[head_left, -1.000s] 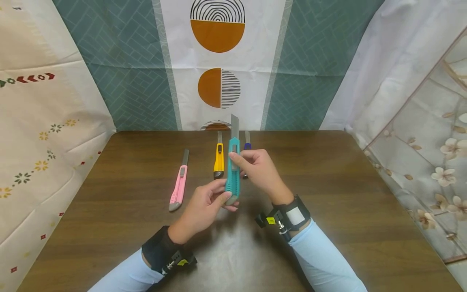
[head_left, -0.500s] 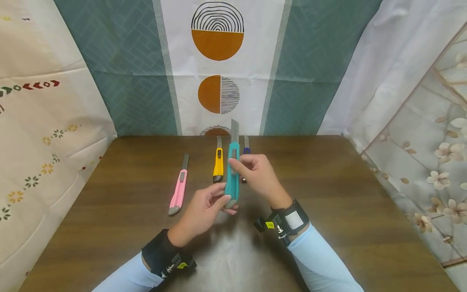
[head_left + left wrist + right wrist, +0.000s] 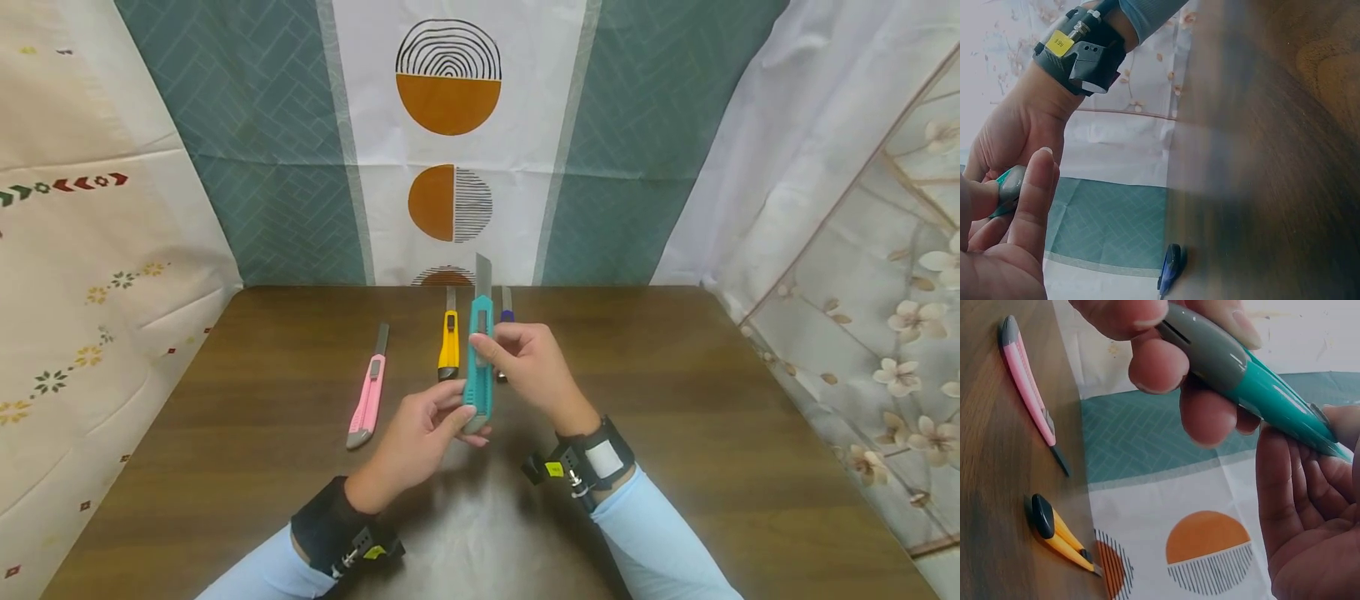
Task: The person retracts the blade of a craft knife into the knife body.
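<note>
Teal plastic utility knife with a grey end (image 3: 480,383) stands blade-up at the frame's centre: the left grip (image 3: 416,433) pinches its base, the right grip (image 3: 534,362) its middle, thumb by the slider. Picking up looks done and its blade (image 3: 483,275) is out; setting down is not. Pink-and-grey (image 3: 367,400), yellow-and-black (image 3: 448,346) and partly hidden dark blue (image 3: 507,317) knives, blades out, lie on the brown wooden surface (image 3: 660,375), left of centre to centre.

Table (image 3: 675,383), pink cutter (image 3: 367,398), yellow cutter (image 3: 448,346), blue cutter (image 3: 1171,265)
</note>
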`<state>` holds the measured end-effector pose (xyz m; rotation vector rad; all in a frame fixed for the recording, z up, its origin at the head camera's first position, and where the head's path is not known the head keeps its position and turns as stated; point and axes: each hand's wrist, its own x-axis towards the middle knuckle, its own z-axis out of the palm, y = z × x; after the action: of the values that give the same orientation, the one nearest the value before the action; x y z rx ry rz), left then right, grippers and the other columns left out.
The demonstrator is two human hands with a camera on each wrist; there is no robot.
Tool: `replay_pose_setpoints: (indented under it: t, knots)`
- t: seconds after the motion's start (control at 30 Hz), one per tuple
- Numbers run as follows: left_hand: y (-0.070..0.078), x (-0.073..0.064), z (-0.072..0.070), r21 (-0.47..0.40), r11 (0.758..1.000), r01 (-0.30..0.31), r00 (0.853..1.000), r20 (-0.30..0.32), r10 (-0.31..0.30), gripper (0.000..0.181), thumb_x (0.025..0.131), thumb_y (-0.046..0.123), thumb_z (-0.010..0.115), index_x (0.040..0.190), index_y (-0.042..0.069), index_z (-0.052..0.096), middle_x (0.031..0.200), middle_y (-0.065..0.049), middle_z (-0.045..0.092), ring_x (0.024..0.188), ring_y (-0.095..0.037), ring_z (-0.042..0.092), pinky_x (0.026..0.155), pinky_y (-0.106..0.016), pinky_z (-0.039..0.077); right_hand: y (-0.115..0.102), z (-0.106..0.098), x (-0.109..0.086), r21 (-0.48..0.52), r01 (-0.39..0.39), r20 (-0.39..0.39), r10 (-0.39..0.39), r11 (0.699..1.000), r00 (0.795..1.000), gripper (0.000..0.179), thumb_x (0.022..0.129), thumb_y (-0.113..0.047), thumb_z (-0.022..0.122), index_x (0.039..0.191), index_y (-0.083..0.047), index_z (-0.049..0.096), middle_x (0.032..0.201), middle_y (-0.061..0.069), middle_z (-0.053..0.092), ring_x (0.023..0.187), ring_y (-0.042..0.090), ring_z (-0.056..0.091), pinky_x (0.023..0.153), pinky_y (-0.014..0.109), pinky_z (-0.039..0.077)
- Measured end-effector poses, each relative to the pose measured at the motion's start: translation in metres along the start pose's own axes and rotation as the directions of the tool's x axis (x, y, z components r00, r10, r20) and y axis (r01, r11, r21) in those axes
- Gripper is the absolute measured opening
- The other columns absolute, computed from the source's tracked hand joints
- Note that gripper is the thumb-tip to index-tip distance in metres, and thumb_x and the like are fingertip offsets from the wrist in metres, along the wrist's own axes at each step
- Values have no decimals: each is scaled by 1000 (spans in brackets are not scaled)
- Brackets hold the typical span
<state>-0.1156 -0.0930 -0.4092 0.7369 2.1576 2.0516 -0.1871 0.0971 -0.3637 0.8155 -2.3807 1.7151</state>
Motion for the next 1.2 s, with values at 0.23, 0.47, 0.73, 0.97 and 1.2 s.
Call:
replay_pose_setpoints:
  t: [0.23, 0.47, 0.73, 0.97, 1.2]
  knots:
    - [0, 0, -1, 2, 1000, 0, 1000, 5, 0, 38, 103, 11, 61, 140, 2, 56, 119, -21, 73, 90, -42, 76, 83, -34, 65, 0, 0, -1, 12, 9, -7, -9, 1000, 1000, 22, 100, -24, 69, 84, -10, 75, 68, 6, 63, 62, 27, 58, 55, 30, 56]
    - [2, 1, -2, 13, 1000, 8, 1000, 11, -8, 37, 103, 12, 61, 138, 2, 57, 118, -20, 74, 89, -37, 77, 84, -33, 64, -1, -2, -1, 31, 7, -5, -7, 999, 1000, 19, 99, -23, 70, 87, -9, 76, 71, 7, 65, 64, 32, 59, 57, 30, 59]
    - [2, 2, -3, 24, 1000, 18, 1000, 12, -18, 36, 103, 13, 61, 138, 2, 57, 119, -19, 74, 90, -35, 78, 87, -32, 63, -1, -2, -1, 31, 14, 9, -15, 999, 1000, 16, 99, -22, 71, 93, -9, 77, 73, 6, 67, 62, 21, 59, 56, 30, 57]
    - [2, 2, -3, 7, 1000, 11, 1000, 2, -11, 36, 104, 12, 61, 138, 2, 57, 120, -20, 73, 89, -29, 79, 83, -34, 65, -3, -2, -1, 49, 21, 21, -22, 999, 1000, 13, 98, -21, 72, 96, -10, 77, 75, 6, 68, 64, 25, 60, 56, 30, 57]
    - [4, 1, -4, 5, 1000, 0, 1000, -3, 0, 35, 103, 11, 61, 137, 2, 58, 120, -20, 73, 91, -42, 76, 83, -34, 65, -3, -3, 1, 51, -9, 28, 8, 999, 1000, 16, 98, -24, 72, 95, -10, 77, 77, 7, 68, 68, 29, 62, 58, 32, 59]
